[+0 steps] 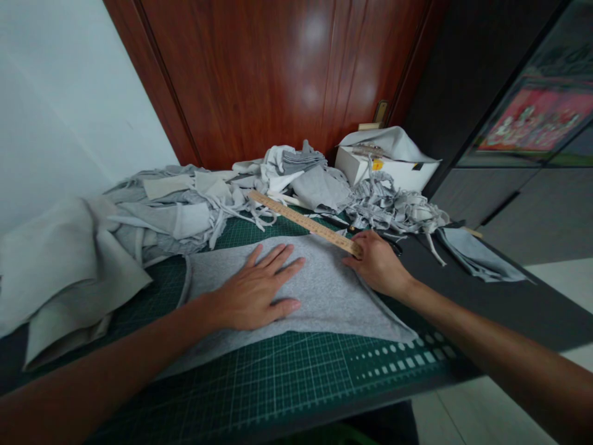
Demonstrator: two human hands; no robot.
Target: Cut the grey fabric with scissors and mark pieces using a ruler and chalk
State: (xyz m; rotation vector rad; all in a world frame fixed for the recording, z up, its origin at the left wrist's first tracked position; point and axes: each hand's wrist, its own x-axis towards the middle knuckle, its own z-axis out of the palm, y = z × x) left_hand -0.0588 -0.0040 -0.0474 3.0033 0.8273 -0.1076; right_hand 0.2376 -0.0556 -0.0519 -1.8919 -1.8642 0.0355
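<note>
A piece of grey knit fabric [324, 296] lies spread over the green cutting mat [296, 371]. My left hand [257, 290] rests flat on its middle, fingers apart. In my right hand [377, 262], near the fabric's far right edge, is one end of a wooden ruler [301, 220]. The ruler slants away to the left, across the fabric's far edge and toward the heaped cloth. Just beyond my right hand, a pair of dark-handled scissors [393, 244] shows in part; the rest is hidden.
Heaped grey cloth scraps [176, 210] line the back and left. Pale cloth [60, 259] hangs at the near left. A white box [389, 167] stands at the back right, beside bundled fabric strips [393, 207]. Folded blue-grey cloth [482, 253] lies right, and a wooden door [278, 74] rises behind.
</note>
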